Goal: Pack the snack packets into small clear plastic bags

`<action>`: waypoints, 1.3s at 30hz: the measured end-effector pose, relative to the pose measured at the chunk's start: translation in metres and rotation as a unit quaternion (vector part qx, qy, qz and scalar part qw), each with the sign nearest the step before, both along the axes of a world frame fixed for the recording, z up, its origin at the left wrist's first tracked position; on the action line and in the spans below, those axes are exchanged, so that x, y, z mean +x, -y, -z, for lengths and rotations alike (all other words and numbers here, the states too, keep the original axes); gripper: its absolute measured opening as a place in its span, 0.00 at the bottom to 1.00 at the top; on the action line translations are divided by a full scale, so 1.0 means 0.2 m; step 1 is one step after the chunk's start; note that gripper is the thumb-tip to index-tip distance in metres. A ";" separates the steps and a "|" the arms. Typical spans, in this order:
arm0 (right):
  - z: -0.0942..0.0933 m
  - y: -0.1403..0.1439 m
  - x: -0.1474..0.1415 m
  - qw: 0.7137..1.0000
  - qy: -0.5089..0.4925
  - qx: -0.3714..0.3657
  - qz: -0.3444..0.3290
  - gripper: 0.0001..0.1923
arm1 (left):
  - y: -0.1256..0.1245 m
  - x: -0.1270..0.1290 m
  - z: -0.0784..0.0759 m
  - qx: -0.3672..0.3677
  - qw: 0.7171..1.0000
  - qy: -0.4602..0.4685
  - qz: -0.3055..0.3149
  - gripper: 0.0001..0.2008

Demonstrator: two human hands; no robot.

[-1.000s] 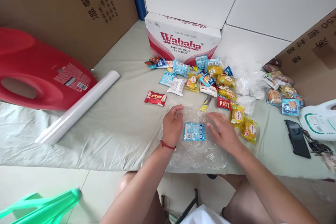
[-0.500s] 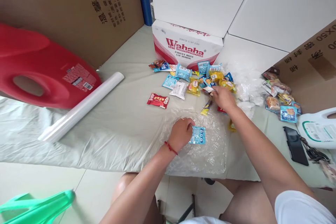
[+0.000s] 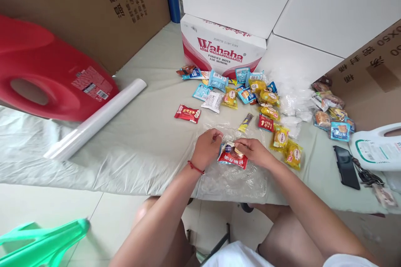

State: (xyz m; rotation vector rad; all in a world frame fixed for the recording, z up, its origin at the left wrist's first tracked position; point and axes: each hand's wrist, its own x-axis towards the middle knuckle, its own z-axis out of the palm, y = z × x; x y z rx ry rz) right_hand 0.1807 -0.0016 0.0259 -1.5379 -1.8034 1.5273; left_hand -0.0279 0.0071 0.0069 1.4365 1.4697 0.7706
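Note:
My right hand (image 3: pixel 255 151) pinches the upper right of a red-and-white snack packet (image 3: pixel 232 161), just above a clear plastic bag (image 3: pixel 233 185). Directly left of it, my left hand (image 3: pixel 207 147) has its fingers closed at the edge of a blue snack packet (image 3: pixel 220 150), which is mostly covered by the red-and-white one. A thin yellow-and-grey stick packet (image 3: pixel 246 122) lies beyond the hands. To its right are a small red packet (image 3: pixel 266 122) and yellow-wrapped cakes (image 3: pixel 280 137). Another red packet (image 3: pixel 187 113) rests to the left.
Mixed snack packets (image 3: pixel 218 80) lie before a Wahaha carton (image 3: pixel 223 46). Clear plastic bags (image 3: pixel 293 96) are heaped at the right, beside more snacks (image 3: pixel 340 131), a phone (image 3: pixel 346 167) and a white jug (image 3: pixel 377 148). A white roll (image 3: pixel 97 119) and red jug (image 3: pixel 59 71) stand left.
My right hand has come back from the snack pile toward me with the red-and-white packet, now over the blue one. My left hand has shifted slightly left and up.

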 end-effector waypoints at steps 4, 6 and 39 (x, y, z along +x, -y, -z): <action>-0.04 0.02 0.03 0.995 0.012 0.094 0.026 0.21 | 0.01 0.01 0.02 0.002 1.000 0.021 0.006 0.09; -0.09 0.04 0.05 0.969 0.034 0.236 0.058 0.16 | 0.00 0.01 0.02 0.004 1.000 0.031 -0.001 0.09; -0.14 -0.20 -0.02 0.904 0.212 0.361 -0.091 0.05 | 0.10 0.04 -0.01 0.079 0.982 -0.111 0.130 0.14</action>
